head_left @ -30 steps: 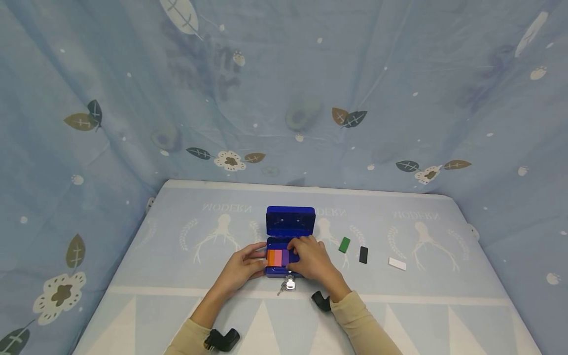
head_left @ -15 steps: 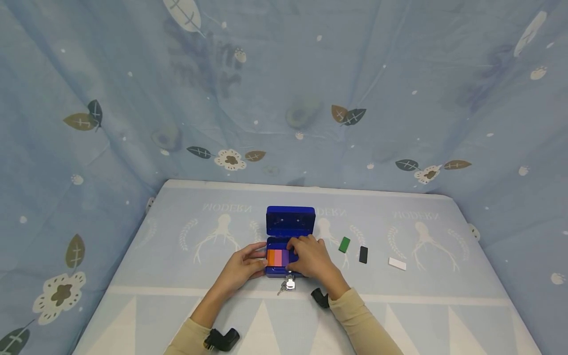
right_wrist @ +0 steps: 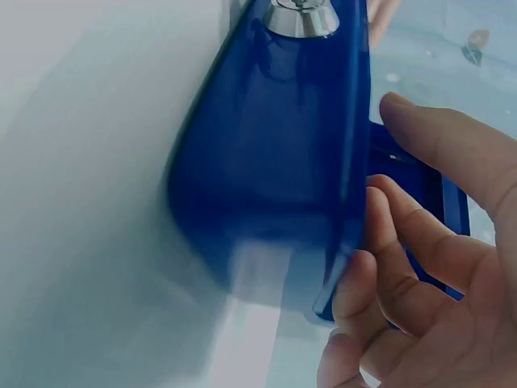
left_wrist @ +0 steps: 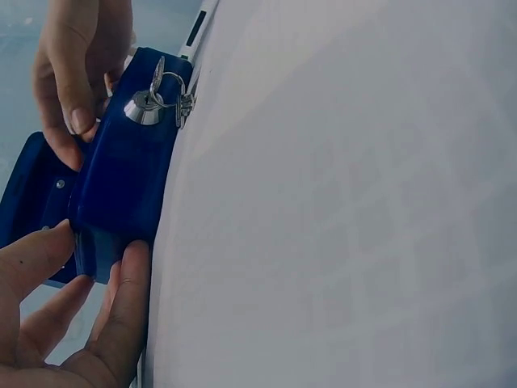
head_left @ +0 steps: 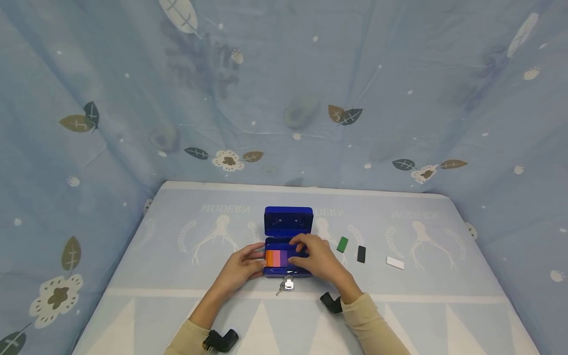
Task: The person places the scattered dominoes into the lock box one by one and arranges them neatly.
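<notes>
A blue metal box [head_left: 301,272] stands on the table with its lid [head_left: 288,222] raised at the back. Orange, pink and purple blocks [head_left: 276,258] lie side by side in its left part. The left hand [head_left: 237,271] holds the box's left end between thumb and fingers; in the left wrist view its fingertips touch the blue end wall [left_wrist: 98,252]. Over the right part of the box is the right hand [head_left: 317,256], thumb and fingers apart, with nothing seen between them. A silver lock with keys [head_left: 288,283] is on the front wall.
Right of the box lie a green block [head_left: 342,244], a black block [head_left: 361,254] and a white block [head_left: 395,263] on the patterned table [head_left: 177,283]. Blue printed cloth [head_left: 284,88] hangs behind and at both sides.
The right hand has drawn slightly right, away from the purple block, and its thumb and fingers have parted. The left hand still holds the box's end.
</notes>
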`<state>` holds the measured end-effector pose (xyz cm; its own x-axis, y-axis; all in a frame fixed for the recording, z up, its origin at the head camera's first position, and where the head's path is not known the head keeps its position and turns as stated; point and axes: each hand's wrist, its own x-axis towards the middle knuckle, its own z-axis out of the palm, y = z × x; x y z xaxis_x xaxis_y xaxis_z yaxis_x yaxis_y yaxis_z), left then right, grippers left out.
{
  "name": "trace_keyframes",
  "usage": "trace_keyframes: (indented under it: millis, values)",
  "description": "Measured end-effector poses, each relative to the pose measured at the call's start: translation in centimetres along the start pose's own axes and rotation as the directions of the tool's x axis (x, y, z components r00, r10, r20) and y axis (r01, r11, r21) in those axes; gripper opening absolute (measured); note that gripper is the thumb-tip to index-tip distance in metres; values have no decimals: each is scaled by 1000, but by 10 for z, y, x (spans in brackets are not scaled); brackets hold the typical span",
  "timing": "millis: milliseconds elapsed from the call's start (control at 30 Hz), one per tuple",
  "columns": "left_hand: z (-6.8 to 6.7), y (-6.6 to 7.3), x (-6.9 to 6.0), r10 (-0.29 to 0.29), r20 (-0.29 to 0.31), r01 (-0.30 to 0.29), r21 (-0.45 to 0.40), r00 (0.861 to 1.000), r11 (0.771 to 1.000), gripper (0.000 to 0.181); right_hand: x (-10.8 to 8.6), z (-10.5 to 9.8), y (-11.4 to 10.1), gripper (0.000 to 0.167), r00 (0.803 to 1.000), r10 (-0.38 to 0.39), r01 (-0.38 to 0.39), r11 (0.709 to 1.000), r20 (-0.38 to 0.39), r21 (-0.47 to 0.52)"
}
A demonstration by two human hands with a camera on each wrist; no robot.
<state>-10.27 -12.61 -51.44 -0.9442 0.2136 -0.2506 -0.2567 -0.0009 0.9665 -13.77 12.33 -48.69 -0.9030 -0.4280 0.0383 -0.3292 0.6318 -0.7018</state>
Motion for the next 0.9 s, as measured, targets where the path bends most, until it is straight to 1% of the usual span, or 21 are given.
trace_keyframes:
  millis: [100,400,733,900]
  values:
    - [0,0,-1,-2,-2,2,-1,1000,1000,55,-3,-5,2,35,1000,0,0,1000,-18,31]
    - [0,0,0,-5,-3,5,-5,1000,1000,55,-16,-20,9,35,997,16,-11,996,-70,84]
    - [0,3,-1,-12,-14,12,2,1000,1000,55,-29,-33,21,36,990,67,-60,996,-124,60]
    - [1,4,-1,-14,-13,14,-3,1000,1000,55,-34,-40,26,35,986,63,-57,997,-156,46]
